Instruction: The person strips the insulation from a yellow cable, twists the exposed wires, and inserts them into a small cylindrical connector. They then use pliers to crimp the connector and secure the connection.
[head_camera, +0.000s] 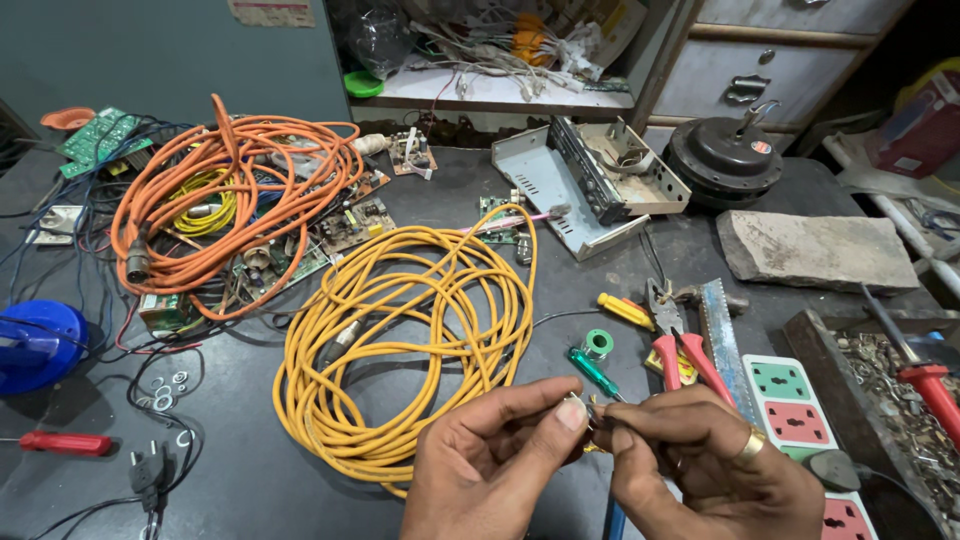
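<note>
**Two hands pinch a small part above the bench**

The left hand and right hand meet fingertip to fingertip, both closed on a small metal part, too tiny to identify. It sits low in the view, just in front of the yellow cable coil. A green screwdriver and red pliers lie near. An orange cable lies well apart on the left.

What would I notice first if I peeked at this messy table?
Probably the big yellow cable coil in the middle of the dark table, and the orange cable coil heaped behind it to the left. Then, up close at the bottom, the left hand and right hand pinching a tiny metal part together.
</note>
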